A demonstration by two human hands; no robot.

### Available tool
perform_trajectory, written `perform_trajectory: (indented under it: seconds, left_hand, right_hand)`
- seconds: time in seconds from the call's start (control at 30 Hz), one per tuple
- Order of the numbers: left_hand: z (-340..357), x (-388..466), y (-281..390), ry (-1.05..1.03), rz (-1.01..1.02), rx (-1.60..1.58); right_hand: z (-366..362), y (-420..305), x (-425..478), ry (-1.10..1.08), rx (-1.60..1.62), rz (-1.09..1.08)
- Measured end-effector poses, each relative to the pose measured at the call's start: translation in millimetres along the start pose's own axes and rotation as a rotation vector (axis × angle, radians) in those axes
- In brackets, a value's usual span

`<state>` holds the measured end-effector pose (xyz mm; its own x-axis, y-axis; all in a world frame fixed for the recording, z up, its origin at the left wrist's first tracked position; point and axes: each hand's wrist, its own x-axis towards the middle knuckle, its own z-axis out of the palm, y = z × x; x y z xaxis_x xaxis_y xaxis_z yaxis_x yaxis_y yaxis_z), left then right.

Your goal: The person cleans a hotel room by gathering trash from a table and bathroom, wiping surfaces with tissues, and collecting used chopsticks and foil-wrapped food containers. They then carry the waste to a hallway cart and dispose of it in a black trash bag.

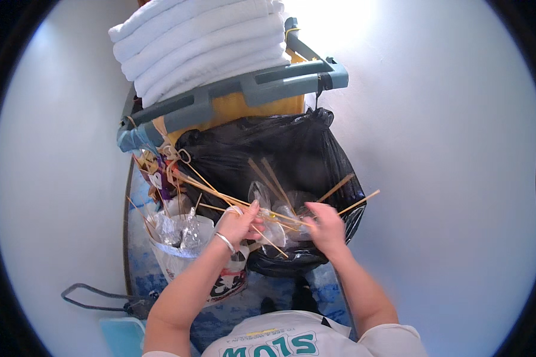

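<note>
My left hand (241, 223), with a bracelet at the wrist, is closed around several thin wooden sticks (219, 193) that fan out over a black plastic trash bag (268, 143). At the lower ends of those sticks is my right hand (328, 225), slightly blurred, with its fingers by the stick tips; whether it grips them I cannot tell. Clear plastic wrap (270, 234) lies between the hands, at the bag's mouth. More sticks poke out beyond my right hand. Left of the bag stands a white bucket (196, 251) holding foil-wrapped pieces (190, 230) and sticks.
Folded white towels (205, 49) are stacked on a grey-green cart (272, 85) behind the bag. A bag of mixed wrappers (156, 176) hangs at its left. A dark wire-like handle (94, 299) and a light-blue container (123, 334) are at the lower left. Pale walls stand on both sides.
</note>
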<state>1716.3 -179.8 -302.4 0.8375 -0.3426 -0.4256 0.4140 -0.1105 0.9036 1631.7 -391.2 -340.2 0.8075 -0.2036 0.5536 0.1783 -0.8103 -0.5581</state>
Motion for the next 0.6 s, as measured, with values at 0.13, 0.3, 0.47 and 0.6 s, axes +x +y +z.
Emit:
perform_trajectory:
  seconds: [0.13, 0.3, 0.47, 0.6]
  left_hand:
    - [33.1, 27.8, 12.9, 0.154, 0.042, 0.126]
    - [66.0, 94.0, -2.6, 0.434, -0.104, 0.014]
    - [39.9, 142.9, -66.0, 0.479, -0.071, 0.756]
    - [71.3, 131.9, -52.2, 0.324, 0.015, 0.794]
  right_hand:
    - [-53.5, 67.5, -13.0, 0.342, 0.408, 0.642]
    - [-60.7, 121.7, 28.0, 0.150, 0.803, 0.943]
    - [-29.3, 46.0, 65.6, -0.007, -0.005, -0.006]
    - [21.6, 13.1, 80.7, -0.115, 0.126, -0.102]
